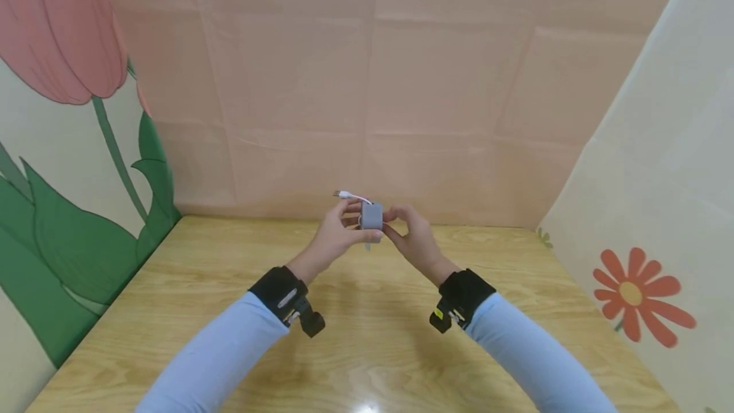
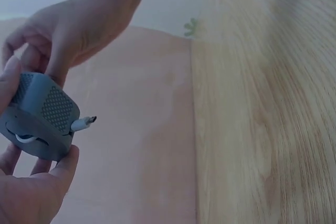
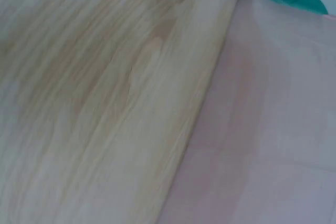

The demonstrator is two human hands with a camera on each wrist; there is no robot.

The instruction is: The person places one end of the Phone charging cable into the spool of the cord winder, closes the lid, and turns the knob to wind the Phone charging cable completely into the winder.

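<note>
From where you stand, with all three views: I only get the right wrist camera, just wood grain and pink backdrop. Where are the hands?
Observer: Both are raised above the wooden table, meeting at a small grey box.
Operator: Who holds it?
Observer: The left hand grips it from one side, and the right hand pinches the other.
Operator: Anything attached to the box?
Observer: A white cable pokes out from it, with a small plug at its tip, seen in the left wrist view.
</note>
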